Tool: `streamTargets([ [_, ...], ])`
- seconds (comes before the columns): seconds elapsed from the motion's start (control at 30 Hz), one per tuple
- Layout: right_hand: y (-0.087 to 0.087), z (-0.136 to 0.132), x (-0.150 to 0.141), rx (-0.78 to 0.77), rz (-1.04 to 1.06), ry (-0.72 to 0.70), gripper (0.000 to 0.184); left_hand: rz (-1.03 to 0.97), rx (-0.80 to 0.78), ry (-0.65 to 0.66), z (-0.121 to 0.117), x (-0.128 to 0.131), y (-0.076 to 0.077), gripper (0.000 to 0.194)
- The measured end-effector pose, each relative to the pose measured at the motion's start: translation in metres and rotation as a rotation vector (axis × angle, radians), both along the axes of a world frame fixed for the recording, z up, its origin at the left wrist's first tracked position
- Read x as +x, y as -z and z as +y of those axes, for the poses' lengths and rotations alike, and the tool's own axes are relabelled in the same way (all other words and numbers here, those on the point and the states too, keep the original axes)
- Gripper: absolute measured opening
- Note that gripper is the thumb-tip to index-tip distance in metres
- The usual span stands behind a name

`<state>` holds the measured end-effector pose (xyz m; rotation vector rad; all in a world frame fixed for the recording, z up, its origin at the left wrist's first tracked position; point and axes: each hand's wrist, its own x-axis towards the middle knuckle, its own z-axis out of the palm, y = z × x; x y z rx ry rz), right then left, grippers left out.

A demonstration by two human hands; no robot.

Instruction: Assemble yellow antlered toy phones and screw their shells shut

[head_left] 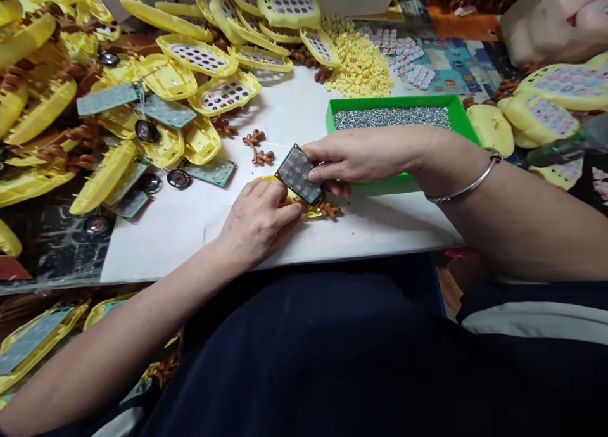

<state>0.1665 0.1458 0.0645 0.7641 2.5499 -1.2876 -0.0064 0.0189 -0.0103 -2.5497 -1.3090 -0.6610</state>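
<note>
My right hand (351, 155) pinches a circuit board (299, 173) covered with pale round pads and holds it tilted. Below the board lies a yellow plastic shell (313, 213), mostly hidden by the board and my fingers. My left hand (266, 215) is closed on the shell's left side, steadying it on the white work surface (380, 228). A brown antler-shaped piece (329, 209) sticks out at the shell's right, under the board. Another brown antler-shaped piece (258, 149) lies loose just beyond my left hand.
A green tray (331, 115) of small screws stands behind my right forearm. Yellow shells (166, 76), boards (164, 111) and round black speakers (179, 178) crowd the left. Small yellow pieces (361, 63) are heaped at the back. More yellow shells (541, 111) lie at right.
</note>
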Motion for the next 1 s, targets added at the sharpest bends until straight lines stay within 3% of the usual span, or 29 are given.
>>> streamTargets([
  [0.37,0.008,0.004,-0.005,0.012,0.031,-0.017,0.014,-0.104,-0.139,-0.009,0.001,-0.001,0.002,0.034],
  [0.73,0.011,-0.006,-0.012,0.081,-0.019,0.084,0.017,-0.175,-0.199,-0.029,-0.003,-0.001,-0.002,0.029],
  [0.87,0.007,-0.009,-0.016,0.08,-0.087,0.114,0.019,-0.339,-0.275,0.099,-0.007,-0.011,-0.009,0.021],
  [0.93,0.004,-0.011,-0.019,0.092,-0.114,0.121,0.021,-0.465,-0.211,0.037,-0.01,-0.021,-0.01,0.016],
  [1.0,0.002,-0.014,-0.021,0.139,-0.116,0.124,0.023,-0.541,-0.136,-0.054,-0.012,-0.03,-0.009,0.038],
])
